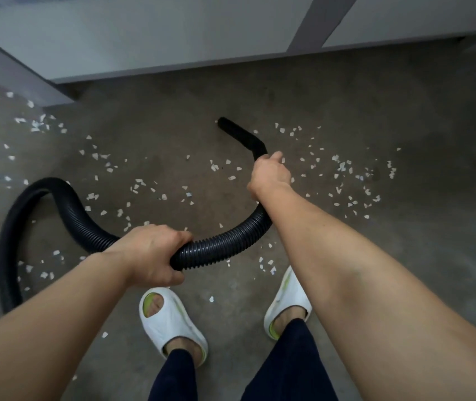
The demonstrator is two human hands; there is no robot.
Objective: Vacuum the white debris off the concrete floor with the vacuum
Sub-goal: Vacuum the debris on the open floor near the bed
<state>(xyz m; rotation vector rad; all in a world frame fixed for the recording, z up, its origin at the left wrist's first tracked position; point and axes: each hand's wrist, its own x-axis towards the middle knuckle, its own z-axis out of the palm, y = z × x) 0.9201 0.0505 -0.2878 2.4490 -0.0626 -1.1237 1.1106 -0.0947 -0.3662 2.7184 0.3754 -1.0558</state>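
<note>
Head view: two-handed grip on the vacuum hose above a littered floor
Both bare arms reach forward and down. The left hand [150, 253], knuckles up, curls fully round the ribbed black hose [225, 241] at mid-length. The right hand [270, 175], extended further out, closes round the base of the bent rigid nozzle [241, 134], whose tip points away and leftward, low over the concrete floor [346, 105]; contact cannot be confirmed. White debris [343, 166] lies scattered on both sides of the nozzle and around the hose loop at left. White slippers [170, 319] stand just behind the hose
</note>
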